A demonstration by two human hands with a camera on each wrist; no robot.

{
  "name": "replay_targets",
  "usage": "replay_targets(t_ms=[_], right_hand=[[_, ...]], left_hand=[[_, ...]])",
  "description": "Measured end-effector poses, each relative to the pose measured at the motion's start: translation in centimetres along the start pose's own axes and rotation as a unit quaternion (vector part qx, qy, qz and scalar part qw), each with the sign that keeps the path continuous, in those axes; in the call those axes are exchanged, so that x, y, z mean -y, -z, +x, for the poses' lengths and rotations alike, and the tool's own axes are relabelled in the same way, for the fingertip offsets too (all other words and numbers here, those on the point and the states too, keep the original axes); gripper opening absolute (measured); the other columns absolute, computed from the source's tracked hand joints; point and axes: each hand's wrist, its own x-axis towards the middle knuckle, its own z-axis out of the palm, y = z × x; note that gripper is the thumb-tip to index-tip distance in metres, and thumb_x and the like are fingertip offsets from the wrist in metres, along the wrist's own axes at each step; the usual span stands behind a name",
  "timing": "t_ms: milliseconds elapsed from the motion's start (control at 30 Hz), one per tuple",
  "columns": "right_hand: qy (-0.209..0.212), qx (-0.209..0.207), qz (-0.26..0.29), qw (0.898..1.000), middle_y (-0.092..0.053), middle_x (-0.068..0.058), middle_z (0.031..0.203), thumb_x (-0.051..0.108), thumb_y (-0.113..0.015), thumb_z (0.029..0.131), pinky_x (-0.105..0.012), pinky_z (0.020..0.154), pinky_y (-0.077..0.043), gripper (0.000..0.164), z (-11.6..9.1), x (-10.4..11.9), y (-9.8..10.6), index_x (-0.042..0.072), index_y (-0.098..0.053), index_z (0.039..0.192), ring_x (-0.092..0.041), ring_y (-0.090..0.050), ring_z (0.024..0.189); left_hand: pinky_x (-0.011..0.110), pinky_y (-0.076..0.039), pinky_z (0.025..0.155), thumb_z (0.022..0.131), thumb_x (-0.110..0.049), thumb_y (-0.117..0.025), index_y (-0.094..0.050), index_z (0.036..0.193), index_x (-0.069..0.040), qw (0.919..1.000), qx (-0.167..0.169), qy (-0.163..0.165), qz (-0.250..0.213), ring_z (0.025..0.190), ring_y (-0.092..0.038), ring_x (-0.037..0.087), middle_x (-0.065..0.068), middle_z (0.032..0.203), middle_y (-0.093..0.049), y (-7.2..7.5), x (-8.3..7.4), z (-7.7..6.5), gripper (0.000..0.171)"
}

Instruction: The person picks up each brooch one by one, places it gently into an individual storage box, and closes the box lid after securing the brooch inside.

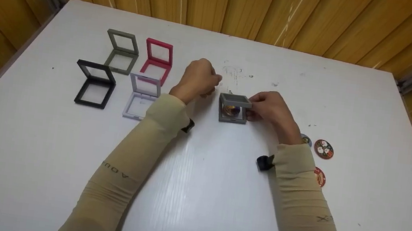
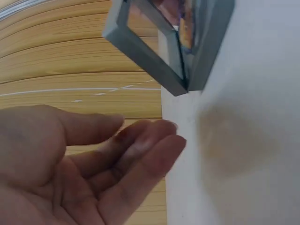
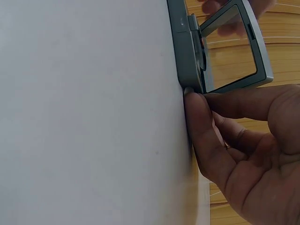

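Note:
In the head view, a grey display frame (image 1: 232,119) lies near the middle of the table, its hinged lid partly raised. Inside it sits a round gold and dark-blue disc (image 1: 231,111). My right hand (image 1: 270,109) is at the frame's right side. Up close in the right wrist view, the thumb and fingers (image 3: 199,112) pinch the frame's bottom corner. To the left of the frame, apart from it, is my left hand (image 1: 199,78). Its fingers (image 2: 154,159) are loosely bent and hold nothing in the left wrist view.
Standing opened at the left are an olive frame (image 1: 134,55), a red frame (image 1: 169,63), a black frame (image 1: 106,98) and a white frame (image 1: 127,106). Round decorated discs (image 1: 323,149) lie at the right, partly behind my right sleeve. A wooden panel wall (image 1: 205,0) borders the table's far edge.

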Motion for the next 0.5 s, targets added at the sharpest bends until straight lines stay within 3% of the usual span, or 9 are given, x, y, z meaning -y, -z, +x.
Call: replay_targets(t_ms=[167, 333, 500], right_hand=[[-0.004, -0.004, -0.004, 1.000, -0.070, -0.019, 0.108, 0.001, -0.058, 0.102, -0.023, 0.072, -0.059, 0.026, -0.12, -0.08, 0.07, -0.010, -0.070, 0.123, -0.012, -0.070, 0.074], [-0.005, -0.003, -0.009, 1.000, -0.069, -0.020, 0.110, 0.001, -0.058, 0.103, -0.023, 0.072, -0.059, 0.027, -0.13, -0.07, 0.07, -0.010, -0.070, 0.124, -0.012, -0.070, 0.075], [-0.003, -0.008, -0.022, 1.000, -0.070, -0.020, 0.113, 0.004, -0.060, 0.103, -0.022, 0.071, -0.058, 0.026, -0.04, -0.07, 0.03, -0.009, -0.071, 0.122, -0.011, -0.069, 0.074]], left_hand=[[0.029, -0.058, 0.062, 0.111, -0.026, -0.058, -0.076, 0.102, 0.003, 0.9970, 0.052, 0.054, 0.016, 0.065, -0.069, 0.018, 0.012, 0.083, -0.074, -0.75, 0.39, 0.18, 0.034], [0.030, -0.057, 0.065, 0.113, -0.027, -0.052, -0.074, 0.100, 0.003, 0.9944, 0.088, 0.059, 0.011, 0.069, -0.072, 0.020, 0.014, 0.088, -0.076, -0.91, 0.51, -0.05, 0.040], [0.030, -0.057, 0.065, 0.114, -0.027, -0.050, -0.074, 0.100, 0.004, 0.9935, 0.097, 0.059, -0.002, 0.069, -0.072, 0.020, 0.014, 0.087, -0.075, -0.90, 0.39, -0.32, 0.041]])
